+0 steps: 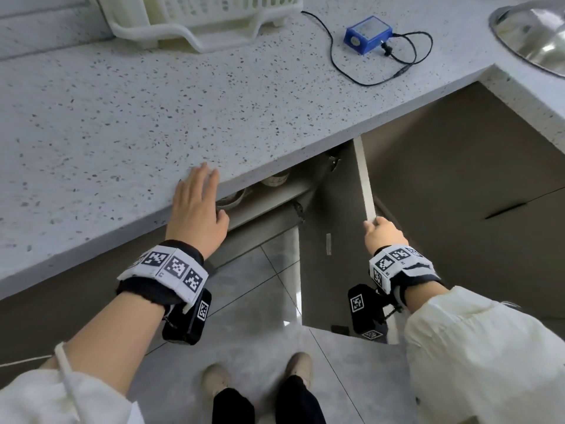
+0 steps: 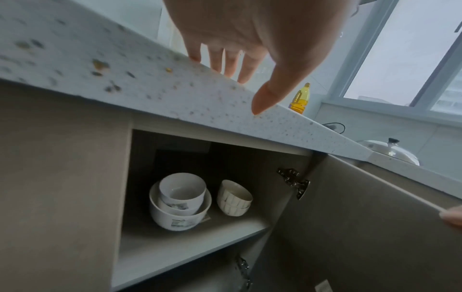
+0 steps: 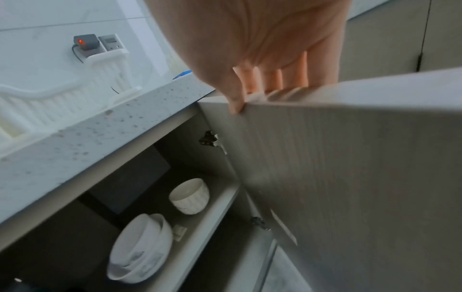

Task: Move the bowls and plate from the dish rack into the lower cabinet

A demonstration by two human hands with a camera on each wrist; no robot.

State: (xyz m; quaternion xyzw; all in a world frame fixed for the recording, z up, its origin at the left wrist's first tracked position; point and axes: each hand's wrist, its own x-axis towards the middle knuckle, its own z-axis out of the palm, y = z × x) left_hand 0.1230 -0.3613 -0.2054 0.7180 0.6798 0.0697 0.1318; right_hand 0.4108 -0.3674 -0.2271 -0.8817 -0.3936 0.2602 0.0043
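Two bowl stacks [image 2: 180, 201] sit on cabinet shelf [image 2: 185, 245]; rack [image 1: 195, 16] looks empty, plate unseen. Right hand [image 1: 383, 232] pinches door [image 3: 350, 158] top edge, likely to shut it. Left hand [image 1: 195, 206], grip relaxed and empty, rests flat on desk [image 1: 122, 117] edge, bracing.

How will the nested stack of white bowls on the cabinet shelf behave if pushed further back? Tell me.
The nested stack of white bowls looks glazed ceramic, so probably heavy for its size and chippable. The top bowl sits tilted inside the larger one, so a shove may make it rattle or shift. The shelf looks smooth, so the stack should slide rather than tip.
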